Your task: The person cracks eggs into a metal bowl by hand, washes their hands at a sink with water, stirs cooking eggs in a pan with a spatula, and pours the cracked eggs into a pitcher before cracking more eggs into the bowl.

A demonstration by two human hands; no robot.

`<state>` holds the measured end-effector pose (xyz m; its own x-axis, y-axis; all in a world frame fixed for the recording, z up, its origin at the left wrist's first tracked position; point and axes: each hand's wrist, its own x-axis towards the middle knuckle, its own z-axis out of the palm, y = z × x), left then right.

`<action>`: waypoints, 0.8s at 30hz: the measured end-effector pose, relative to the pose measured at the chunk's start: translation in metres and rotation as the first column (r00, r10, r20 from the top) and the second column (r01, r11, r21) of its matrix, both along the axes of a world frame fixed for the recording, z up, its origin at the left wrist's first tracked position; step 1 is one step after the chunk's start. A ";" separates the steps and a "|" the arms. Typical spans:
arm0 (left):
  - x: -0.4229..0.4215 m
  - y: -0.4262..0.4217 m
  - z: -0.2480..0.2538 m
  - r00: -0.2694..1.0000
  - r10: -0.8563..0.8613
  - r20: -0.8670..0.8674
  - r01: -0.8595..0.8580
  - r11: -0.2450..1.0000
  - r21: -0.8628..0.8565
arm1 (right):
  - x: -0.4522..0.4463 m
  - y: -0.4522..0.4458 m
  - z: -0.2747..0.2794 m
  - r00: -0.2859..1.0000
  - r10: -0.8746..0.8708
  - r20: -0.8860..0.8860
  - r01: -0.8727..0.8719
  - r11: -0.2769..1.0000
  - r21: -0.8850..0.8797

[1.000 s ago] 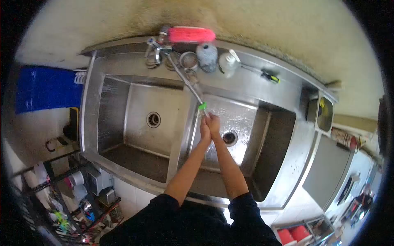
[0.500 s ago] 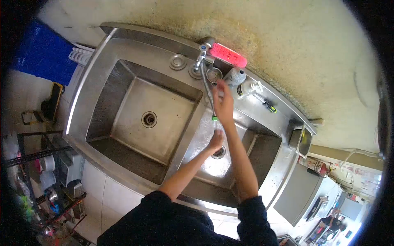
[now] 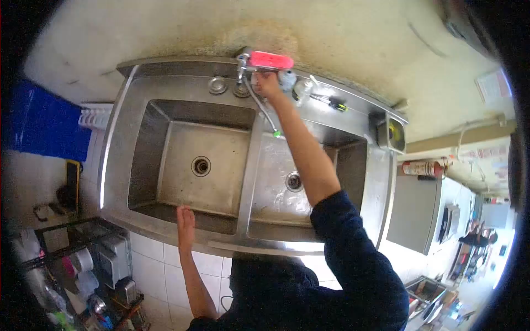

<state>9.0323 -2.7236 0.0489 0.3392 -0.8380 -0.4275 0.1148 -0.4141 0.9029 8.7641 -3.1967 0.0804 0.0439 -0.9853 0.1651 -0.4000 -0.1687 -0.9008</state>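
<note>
Chrome faucet with a long straight spout (image 3: 261, 107) sits at the rear of the stainless-steel two-basin surface (image 3: 176, 86), long axis diagonal, green tip (image 3: 277, 134) pointing forward-right, near the divider. Right hand (image 3: 268, 84) is beside the faucet, can't tell if it's gripping; left hand (image 3: 186, 222) is free, fingers extended, at the left basin's front edge. Stained beige wall (image 3: 342, 44) behind, white tiled floor (image 3: 176, 281) below.
</note>
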 end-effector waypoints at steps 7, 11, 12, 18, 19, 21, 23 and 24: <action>-0.107 -0.055 0.018 0.134 -0.404 0.905 0.194 0.906 0.376 | -0.184 0.348 -0.001 0.954 -0.050 0.297 -0.137 0.807 0.574; -0.222 -0.052 0.081 0.678 -0.569 0.465 0.573 0.806 0.151 | -0.322 0.603 0.041 0.125 -0.466 0.876 -0.560 0.695 0.450; -0.257 -0.041 0.094 0.593 -0.615 0.519 0.562 0.778 0.279 | -0.350 0.678 0.031 0.535 -0.328 0.779 -0.365 0.741 0.563; -0.477 0.019 0.110 0.660 -0.707 -0.255 0.727 0.686 -0.018 | -0.512 0.949 0.096 0.520 -0.685 0.510 0.245 0.692 0.679; -0.517 0.027 0.090 0.540 -0.749 0.384 0.760 0.630 0.160 | -0.529 0.979 0.111 0.557 -0.823 0.114 0.618 0.502 0.605; -0.604 0.060 0.099 0.135 -0.514 0.847 0.702 0.652 0.284 | -0.577 1.035 0.138 0.425 -0.902 0.076 0.723 0.389 0.570; -0.684 0.092 0.144 0.340 -0.664 0.666 0.930 0.343 -0.134 | -0.631 1.077 0.135 0.306 -0.950 0.062 0.793 0.291 0.535; -0.725 0.106 0.156 0.432 -0.791 0.432 0.901 0.399 -0.171 | -0.661 1.097 0.126 0.250 -0.875 0.415 0.725 0.453 0.519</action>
<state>8.3071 -2.6174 0.2052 -0.5926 -0.8006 -0.0883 -0.3566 0.1625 0.9200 8.1034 -2.0995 0.2063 -0.8096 -0.4563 -0.3694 0.3557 0.1193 -0.9270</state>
